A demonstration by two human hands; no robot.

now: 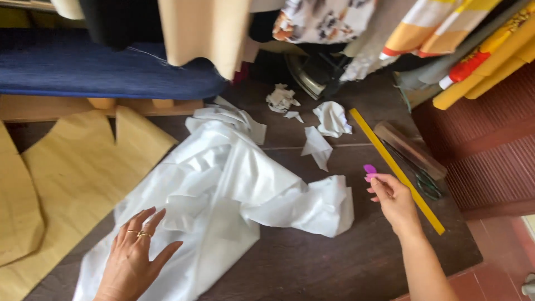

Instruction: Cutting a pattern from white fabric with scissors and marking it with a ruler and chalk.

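Spread fingers of the left hand (132, 256), two of them ringed, lie flat and wide on the near left part of a crumpled white fabric sheet (234, 189), holding nothing. That sheet sprawls across the middle of the dark brown wooden table (312, 262), its bunched right end reaching toward the right hand (393, 200).

Fingertips of the right hand pinch a small flat piece of bright pink tailor's chalk (370, 171), thumb and forefinger narrow around it, raised just above the table. Just right of this hand a long yellow plastic ruler (397, 170) runs diagonally from far to near, and beyond it lie dark-handled scissors (423, 178) beside a brown wooden block (409, 147).

Farther off, small white fabric scraps (323, 128) are scattered near the sheet's far edge. Tan paper pattern pieces (72, 173) cover the table's left side, below a blue padded board (100, 69). Hanging garments of beige, floral and yellow-orange cloth (434, 28) fill the far edge.
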